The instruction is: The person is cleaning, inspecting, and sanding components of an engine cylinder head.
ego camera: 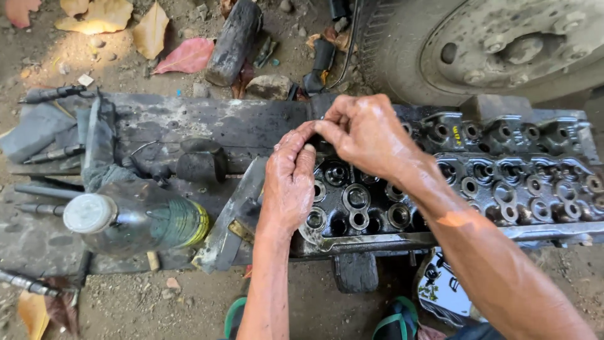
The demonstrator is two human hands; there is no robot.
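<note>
Now both your hands meet over left end of cylinder head (478,182), centre frame. Left hand (288,182) fingers pressed together, tips down in valve pocket; right hand (368,135) fingertips pinching something too small to tell. Oily skin: likely slip, piece drops into ports. Bottle (135,220) at 9 o'clock, easy to knock.

- Oil-blackened engine cylinder head (503,182) lies flat on a grimy wooden plank, long axis running left to right, round valve ports and spring seats facing up.
</note>
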